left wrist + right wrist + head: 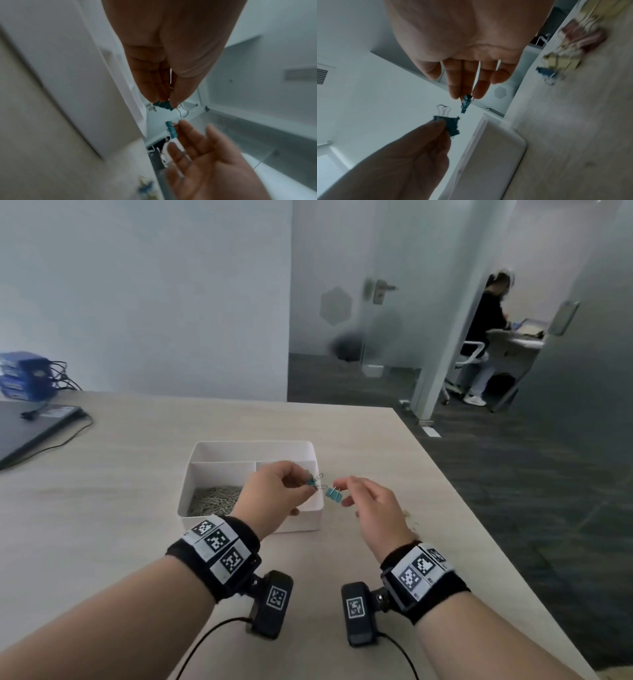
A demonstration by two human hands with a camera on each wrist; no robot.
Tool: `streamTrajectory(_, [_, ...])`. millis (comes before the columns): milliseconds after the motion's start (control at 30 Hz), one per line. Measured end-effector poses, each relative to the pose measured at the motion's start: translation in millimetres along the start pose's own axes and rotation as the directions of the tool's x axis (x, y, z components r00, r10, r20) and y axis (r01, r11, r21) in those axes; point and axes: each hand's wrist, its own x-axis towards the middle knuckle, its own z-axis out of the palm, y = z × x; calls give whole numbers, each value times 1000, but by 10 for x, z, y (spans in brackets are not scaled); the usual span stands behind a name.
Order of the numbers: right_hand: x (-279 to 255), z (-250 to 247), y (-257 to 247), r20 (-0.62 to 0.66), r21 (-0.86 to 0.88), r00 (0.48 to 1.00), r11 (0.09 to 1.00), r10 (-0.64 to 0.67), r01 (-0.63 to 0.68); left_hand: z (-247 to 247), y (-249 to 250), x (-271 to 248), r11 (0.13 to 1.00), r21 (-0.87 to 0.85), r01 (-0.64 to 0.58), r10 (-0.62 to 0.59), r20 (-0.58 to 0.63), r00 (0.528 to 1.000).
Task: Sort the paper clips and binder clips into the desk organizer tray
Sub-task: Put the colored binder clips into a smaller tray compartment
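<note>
Teal binder clips sit pinched in both hands: the left hand holds one, the right hand another, likely pulled apart for dropping. White organizer tray lies just beneath the left hand, paper clips already inside.

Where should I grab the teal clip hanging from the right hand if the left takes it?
Pinch the teal clip's flat body across its two faces, coming from below-left. The right hand pinches the wire handles on top, so the body hangs free beside the tray.
</note>
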Motion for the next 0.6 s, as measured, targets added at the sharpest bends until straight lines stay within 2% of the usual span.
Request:
streamTrajectory(167, [-9,271,-139,146,-46,989,999,30,-23,-241,-183,54,920,384,-79,62,57,996])
streamTrajectory(333, [-14,381,-142,203,-145,976,988,74,-45,-232,-221,151,848,516,-125,70,125,990])
streamTrajectory(433, [-42,371,-93,217,-148,974,988,71,-39,-182,-227,179,796,581,-170,91,162,983])
streamTrajectory(500, [-74,316,-61,194,-128,980,992,45,-20,-154,-249,194,768,614,-183,93,176,980])
streamTrajectory(600, [-104,165,19,92,-131,996,991,1,11,-135,-261,212,761,622,-185,83,189,978])
